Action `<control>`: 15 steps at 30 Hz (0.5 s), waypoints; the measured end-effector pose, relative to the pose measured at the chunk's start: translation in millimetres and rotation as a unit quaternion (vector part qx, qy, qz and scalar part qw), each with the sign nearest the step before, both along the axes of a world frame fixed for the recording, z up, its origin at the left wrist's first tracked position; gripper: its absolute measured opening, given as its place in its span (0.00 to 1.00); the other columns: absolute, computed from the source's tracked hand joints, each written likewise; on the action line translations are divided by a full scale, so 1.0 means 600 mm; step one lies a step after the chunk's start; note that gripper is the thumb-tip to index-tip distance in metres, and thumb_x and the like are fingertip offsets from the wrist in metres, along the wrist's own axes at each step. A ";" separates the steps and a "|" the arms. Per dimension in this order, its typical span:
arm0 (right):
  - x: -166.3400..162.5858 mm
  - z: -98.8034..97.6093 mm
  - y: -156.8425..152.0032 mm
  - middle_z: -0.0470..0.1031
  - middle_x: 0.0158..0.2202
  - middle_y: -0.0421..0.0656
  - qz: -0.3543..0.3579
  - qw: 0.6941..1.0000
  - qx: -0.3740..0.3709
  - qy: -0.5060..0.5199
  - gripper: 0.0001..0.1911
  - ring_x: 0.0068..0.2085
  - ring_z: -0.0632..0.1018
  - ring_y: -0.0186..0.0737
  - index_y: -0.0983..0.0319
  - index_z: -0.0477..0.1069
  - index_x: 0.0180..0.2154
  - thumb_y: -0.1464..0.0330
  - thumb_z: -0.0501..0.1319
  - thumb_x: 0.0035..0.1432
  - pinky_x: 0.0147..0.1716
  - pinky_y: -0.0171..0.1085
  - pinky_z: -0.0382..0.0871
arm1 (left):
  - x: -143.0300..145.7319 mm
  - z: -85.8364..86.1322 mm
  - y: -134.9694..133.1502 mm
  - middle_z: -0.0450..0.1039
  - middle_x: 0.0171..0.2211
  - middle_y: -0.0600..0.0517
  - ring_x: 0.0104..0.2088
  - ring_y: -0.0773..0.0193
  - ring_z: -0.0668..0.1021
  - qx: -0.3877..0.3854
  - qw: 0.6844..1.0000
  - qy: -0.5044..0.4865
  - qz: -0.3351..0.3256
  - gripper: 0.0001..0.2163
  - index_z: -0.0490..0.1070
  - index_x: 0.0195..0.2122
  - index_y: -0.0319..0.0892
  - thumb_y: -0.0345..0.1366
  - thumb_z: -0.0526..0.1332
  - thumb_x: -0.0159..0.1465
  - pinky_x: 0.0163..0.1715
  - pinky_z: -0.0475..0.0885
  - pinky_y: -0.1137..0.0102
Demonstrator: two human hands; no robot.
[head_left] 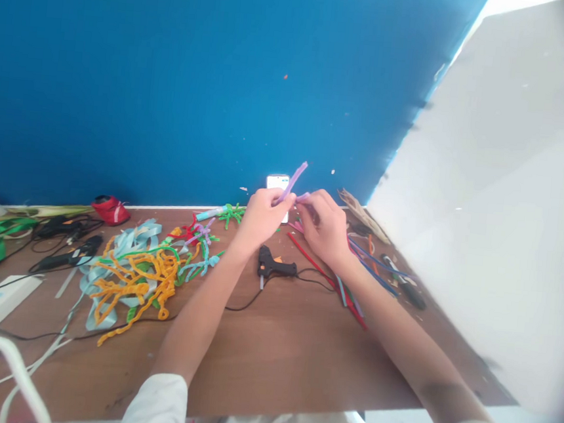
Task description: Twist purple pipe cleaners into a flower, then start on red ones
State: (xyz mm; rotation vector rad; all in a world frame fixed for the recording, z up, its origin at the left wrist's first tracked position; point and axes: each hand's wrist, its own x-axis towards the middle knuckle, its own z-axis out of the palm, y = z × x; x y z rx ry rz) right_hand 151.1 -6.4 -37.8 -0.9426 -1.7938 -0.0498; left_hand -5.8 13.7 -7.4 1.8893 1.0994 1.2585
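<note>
I pinch one fuzzy purple stem (296,175) in both hands, raised over the far edge of the wooden table (274,349). My left hand (261,213) is curled tight round its middle, and the free end sticks up, slightly bent. My right hand (326,228) clamps fingertips on the lower end, wrist bent inward. One black glue gun (273,264) lies below, and an orange fuzzy tangle (138,279) lies well to the left.

One head-worn camera looks forward and down from above the near edge of the wooden table (274,355), facing the blue wall (174,83) behind it, close enough that the left hand (262,215) and right hand (326,230) sit mid-frame; the right margin seems blurred.
</note>
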 end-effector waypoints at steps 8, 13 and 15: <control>0.029 -0.012 0.010 0.79 0.36 0.44 -0.092 0.939 0.245 -0.224 0.12 0.33 0.76 0.37 0.60 0.75 0.49 0.74 0.57 0.68 0.31 0.38 0.63 | 0.000 0.012 -0.007 0.52 0.15 0.61 0.17 0.73 0.54 -0.134 0.980 -0.129 -0.072 0.16 0.67 0.24 0.41 0.47 0.65 0.58 0.19 0.49 0.72; 0.035 0.015 0.000 0.79 0.38 0.46 0.008 0.968 0.187 -0.167 0.11 0.36 0.77 0.39 0.60 0.76 0.48 0.72 0.57 0.68 0.33 0.38 0.68 | 0.003 0.014 -0.012 0.53 0.16 0.60 0.17 0.74 0.54 -0.124 0.979 -0.138 -0.080 0.16 0.66 0.24 0.41 0.47 0.65 0.59 0.19 0.48 0.72; 0.031 0.024 -0.002 0.78 0.38 0.45 0.066 0.987 0.122 -0.078 0.10 0.36 0.77 0.38 0.60 0.76 0.46 0.72 0.57 0.68 0.34 0.38 0.69 | 0.005 0.011 -0.011 0.55 0.17 0.60 0.18 0.73 0.56 -0.082 0.984 -0.138 -0.074 0.16 0.67 0.25 0.41 0.47 0.64 0.61 0.20 0.51 0.71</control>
